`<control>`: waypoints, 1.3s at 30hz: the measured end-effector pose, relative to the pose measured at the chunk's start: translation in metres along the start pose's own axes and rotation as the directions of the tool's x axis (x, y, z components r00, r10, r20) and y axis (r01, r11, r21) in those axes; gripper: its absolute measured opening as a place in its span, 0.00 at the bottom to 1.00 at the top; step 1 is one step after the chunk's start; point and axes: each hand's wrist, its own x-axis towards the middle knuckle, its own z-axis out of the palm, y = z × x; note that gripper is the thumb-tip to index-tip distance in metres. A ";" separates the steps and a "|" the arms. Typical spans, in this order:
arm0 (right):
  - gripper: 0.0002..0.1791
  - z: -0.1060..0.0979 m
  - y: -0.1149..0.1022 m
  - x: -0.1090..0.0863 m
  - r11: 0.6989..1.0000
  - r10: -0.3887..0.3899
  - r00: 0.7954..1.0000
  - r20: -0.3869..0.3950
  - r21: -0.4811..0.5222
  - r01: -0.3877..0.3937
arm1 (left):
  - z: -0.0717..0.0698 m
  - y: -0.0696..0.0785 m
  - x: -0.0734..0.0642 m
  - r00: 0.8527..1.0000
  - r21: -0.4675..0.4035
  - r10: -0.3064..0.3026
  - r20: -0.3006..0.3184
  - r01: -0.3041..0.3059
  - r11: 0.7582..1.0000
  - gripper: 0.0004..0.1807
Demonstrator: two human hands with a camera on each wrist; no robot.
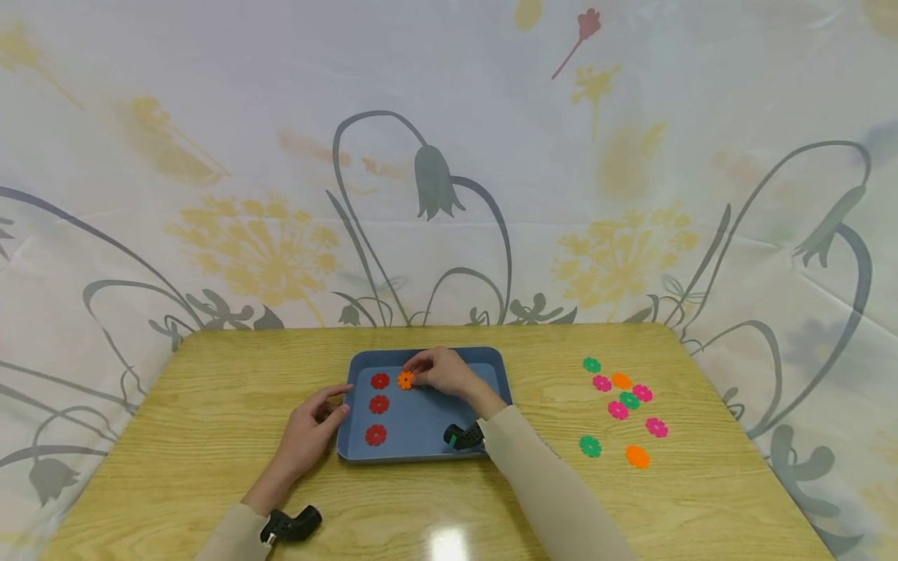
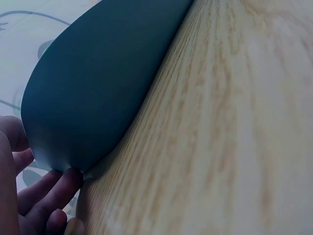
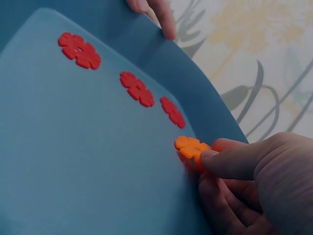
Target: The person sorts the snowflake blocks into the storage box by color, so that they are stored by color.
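Beige-sleeved forearms (image 1: 561,491) reach forward, right hand (image 1: 447,372) pinching an orange disc (image 1: 404,380), left hand (image 1: 309,430) loosely spread against the tray (image 1: 417,438).

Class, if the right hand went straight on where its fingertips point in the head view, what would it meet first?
Pinching the orange disc, the right hand would probably meet the farthest red disc first, though it might pass above; height is unclear.

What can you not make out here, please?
Head: near right corner of the blue tray, behind the right sleeve.
Left wrist: tray's inside, behind its wall.
Right wrist: part of the orange piece, behind the right hand; left hand mostly cut off by the top edge.
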 end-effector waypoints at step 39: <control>0.10 -0.008 -0.006 -0.001 0.976 -0.048 0.999 -0.021 -0.212 0.042 | -0.006 0.044 -0.007 1.000 -0.003 -0.005 0.019 0.005 1.000 0.17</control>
